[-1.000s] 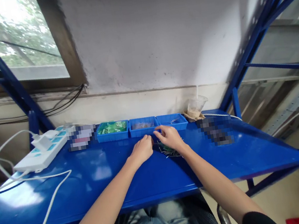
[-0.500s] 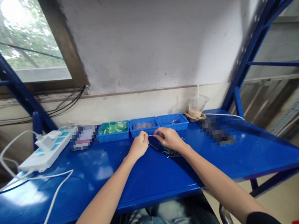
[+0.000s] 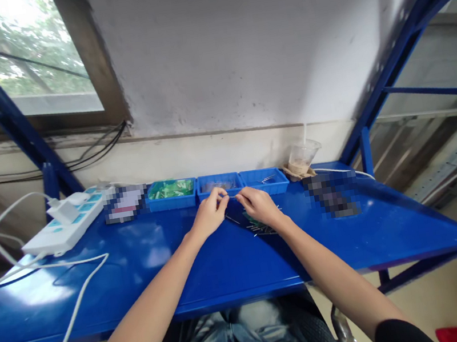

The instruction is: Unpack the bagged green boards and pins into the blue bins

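Note:
My left hand and my right hand meet over the middle of the blue table, fingertips pinched. Between them runs a thin pale rod, its ends hidden in the fingers. Below my left fingertips a single dark thin rod lies on the table. Under and beside my right hand is a pile of thin metal pieces with something green among them, partly covered by the hand. Just behind the hands stands a blue tray of small clear pieces.
A blue tray of green pieces and a blue tray with a few metal pins flank the middle one. Left are a phone and a white power strip with cables; right, a plastic cup and a blurred dark object.
The gap between my fingertips has narrowed, and less of the rod shows. My left fingers have shifted, with the index finger now raised and bent. The view has tipped slightly.

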Motion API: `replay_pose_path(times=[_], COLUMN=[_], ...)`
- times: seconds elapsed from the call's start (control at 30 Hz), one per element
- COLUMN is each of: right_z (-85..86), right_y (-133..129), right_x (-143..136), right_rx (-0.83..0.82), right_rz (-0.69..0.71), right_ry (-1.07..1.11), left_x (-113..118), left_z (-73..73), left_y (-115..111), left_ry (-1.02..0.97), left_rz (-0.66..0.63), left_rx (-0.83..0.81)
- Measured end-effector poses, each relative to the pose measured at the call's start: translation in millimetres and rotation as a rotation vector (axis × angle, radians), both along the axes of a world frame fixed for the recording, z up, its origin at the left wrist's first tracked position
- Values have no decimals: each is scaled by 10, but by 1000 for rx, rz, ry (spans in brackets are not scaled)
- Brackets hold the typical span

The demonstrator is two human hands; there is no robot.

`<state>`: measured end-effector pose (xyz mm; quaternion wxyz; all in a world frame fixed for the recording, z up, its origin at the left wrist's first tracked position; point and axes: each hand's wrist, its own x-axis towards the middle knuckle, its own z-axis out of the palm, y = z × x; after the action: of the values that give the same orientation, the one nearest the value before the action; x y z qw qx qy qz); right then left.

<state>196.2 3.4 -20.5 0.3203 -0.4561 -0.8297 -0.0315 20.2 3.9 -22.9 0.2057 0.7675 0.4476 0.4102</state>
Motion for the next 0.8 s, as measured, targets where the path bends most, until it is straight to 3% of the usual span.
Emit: replay_pose_path(times=[0.37,0.57,0.63,0.73,0.8], right_z=[-19,50,72,85,76], right_y=[7,-64,-38,71,147], right_x=[-28,-53,8,241,438], right_rx=[1,59,107,111,26], right_rz=[25,57,-54,-454,-671], right_ry=[54,77,93,187,231], left_x=[-14,-10,-39,-126,-178], left_z=[-31,22,36,47,43], left_y=[39,1,3,11,6], left_ry=[-28,37,96,311,483], left_rz=[-102,-78,-75,-112,-136], left_rx=[67,107,86,30,7])
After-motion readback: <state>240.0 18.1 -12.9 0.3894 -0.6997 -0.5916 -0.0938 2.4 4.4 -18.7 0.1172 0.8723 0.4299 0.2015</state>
